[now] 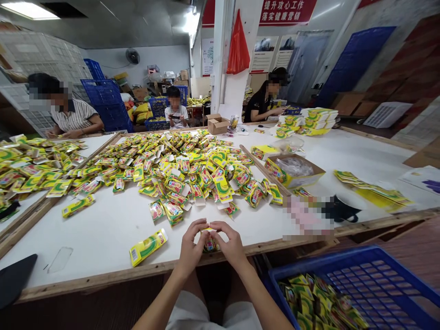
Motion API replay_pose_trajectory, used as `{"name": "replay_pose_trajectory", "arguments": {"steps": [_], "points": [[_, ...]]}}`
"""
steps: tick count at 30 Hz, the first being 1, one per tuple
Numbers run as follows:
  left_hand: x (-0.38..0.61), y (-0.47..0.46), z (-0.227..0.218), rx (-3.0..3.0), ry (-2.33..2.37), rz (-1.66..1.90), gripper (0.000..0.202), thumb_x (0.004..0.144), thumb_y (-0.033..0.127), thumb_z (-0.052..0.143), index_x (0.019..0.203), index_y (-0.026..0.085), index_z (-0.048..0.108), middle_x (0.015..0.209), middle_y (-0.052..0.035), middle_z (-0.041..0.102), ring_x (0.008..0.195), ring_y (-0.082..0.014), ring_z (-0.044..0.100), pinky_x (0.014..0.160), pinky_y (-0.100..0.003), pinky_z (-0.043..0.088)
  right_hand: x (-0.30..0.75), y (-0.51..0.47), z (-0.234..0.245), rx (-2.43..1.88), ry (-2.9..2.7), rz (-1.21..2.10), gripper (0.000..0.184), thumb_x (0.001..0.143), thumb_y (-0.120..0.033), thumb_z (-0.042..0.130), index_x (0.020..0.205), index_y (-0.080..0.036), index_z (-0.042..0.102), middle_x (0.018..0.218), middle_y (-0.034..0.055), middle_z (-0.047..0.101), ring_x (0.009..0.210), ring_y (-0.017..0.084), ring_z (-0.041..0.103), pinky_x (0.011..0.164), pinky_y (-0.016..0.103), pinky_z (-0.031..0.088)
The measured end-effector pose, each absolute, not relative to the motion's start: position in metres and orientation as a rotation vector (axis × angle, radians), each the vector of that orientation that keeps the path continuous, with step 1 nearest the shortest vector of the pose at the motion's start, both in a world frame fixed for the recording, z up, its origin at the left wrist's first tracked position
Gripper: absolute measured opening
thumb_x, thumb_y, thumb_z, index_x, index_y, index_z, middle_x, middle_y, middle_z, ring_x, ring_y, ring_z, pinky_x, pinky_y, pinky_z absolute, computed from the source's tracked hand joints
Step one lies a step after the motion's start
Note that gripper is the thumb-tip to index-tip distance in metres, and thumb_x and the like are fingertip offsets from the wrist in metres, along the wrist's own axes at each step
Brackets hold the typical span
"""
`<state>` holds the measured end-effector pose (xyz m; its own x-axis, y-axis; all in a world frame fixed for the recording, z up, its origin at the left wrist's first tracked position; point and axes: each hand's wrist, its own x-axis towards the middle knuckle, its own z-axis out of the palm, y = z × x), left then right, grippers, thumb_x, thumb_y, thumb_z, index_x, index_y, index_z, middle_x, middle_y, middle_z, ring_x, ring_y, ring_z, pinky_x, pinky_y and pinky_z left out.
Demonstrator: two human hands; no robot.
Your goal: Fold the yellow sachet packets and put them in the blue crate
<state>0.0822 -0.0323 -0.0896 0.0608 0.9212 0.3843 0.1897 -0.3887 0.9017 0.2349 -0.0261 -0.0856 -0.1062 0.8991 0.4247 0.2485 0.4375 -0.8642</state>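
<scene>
Between both hands, at the table's front edge, is a small yellow and green carton (210,244) with red print. My left hand (193,240) pinches its left side, and my right hand (227,239) grips it from the right. The fingertips of both hands meet near its top, where a white edge shows; the fingers cover much of the carton. Left of my hands a similar carton (148,247) lies flat on the white tabletop (113,224). Beyond my fingers spreads a big heap of such cartons (192,174), several with white end flaps standing out.
A blue crate (374,275) holding cartons stands low at the right. Wooden strips (264,172) divide the tabletop. An open cardboard box (297,169) with clear plastic bags sits right of the heap. Flattened yellow cartons (374,188) lie farther right. Three other people sit around.
</scene>
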Motion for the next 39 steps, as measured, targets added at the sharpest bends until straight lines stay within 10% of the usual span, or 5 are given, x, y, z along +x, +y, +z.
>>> {"name": "replay_pose_trajectory", "arguments": {"steps": [11, 23, 28, 33, 39], "points": [[0.091, -0.024, -0.080, 1.498, 1.259, 1.367, 0.017, 0.085, 0.032, 0.058, 0.088, 0.018, 0.065, 0.082, -0.0032, 0.068, 0.073, -0.0159, 0.061, 0.071, -0.026, 0.048, 0.231, -0.013, -0.078, -1.144, -1.628, 0.706, 0.015, 0.089, -0.031, 0.052, 0.086, -0.019, 0.062, 0.078, 0.0023, 0.068, 0.071, 0.017, 0.063, 0.068, 0.026, 0.049], [0.075, -0.038, -0.091, 1.700, 1.136, 1.290, 0.018, 0.088, 0.029, 0.055, 0.100, 0.022, 0.067, 0.103, -0.0079, 0.066, 0.100, -0.0221, 0.061, 0.089, -0.037, 0.048, 0.226, -0.028, -0.088, -1.062, -1.555, 0.812, 0.019, 0.089, -0.035, 0.053, 0.087, -0.021, 0.066, 0.085, 0.0049, 0.070, 0.083, 0.021, 0.065, 0.076, 0.032, 0.053], [0.006, -0.044, -0.094, 1.967, 1.591, 1.144, 0.052, 0.078, 0.027, 0.066, 0.127, 0.022, 0.050, 0.131, -0.0125, 0.054, 0.124, -0.0297, 0.047, 0.104, -0.048, 0.035, 0.301, -0.062, -0.056, -1.397, -1.432, 0.320, 0.027, 0.089, -0.043, 0.048, 0.089, -0.021, 0.064, 0.085, 0.0078, 0.068, 0.078, 0.023, 0.063, 0.072, 0.034, 0.051], [-0.079, -0.050, -0.092, 1.820, 1.997, 0.759, 0.054, 0.064, 0.024, 0.073, 0.115, 0.019, 0.055, 0.108, -0.0108, 0.063, 0.104, -0.0318, 0.057, 0.091, -0.047, 0.043, 0.404, -0.098, -0.030, -1.782, -1.355, -0.316, 0.052, 0.083, -0.068, 0.038, 0.080, -0.022, 0.062, 0.087, 0.0169, 0.066, 0.086, 0.032, 0.059, 0.080, 0.048, 0.046], [-0.022, -0.043, -0.076, 1.365, 1.315, 1.133, 0.036, 0.082, 0.050, 0.055, 0.098, 0.018, 0.058, 0.090, -0.0057, 0.067, 0.084, -0.0209, 0.062, 0.074, -0.031, 0.050, 0.312, -0.085, -0.063, -1.544, -1.384, 0.335, 0.036, 0.085, -0.053, 0.050, 0.088, -0.020, 0.063, 0.089, 0.0100, 0.068, 0.082, 0.024, 0.063, 0.076, 0.038, 0.051]]}}
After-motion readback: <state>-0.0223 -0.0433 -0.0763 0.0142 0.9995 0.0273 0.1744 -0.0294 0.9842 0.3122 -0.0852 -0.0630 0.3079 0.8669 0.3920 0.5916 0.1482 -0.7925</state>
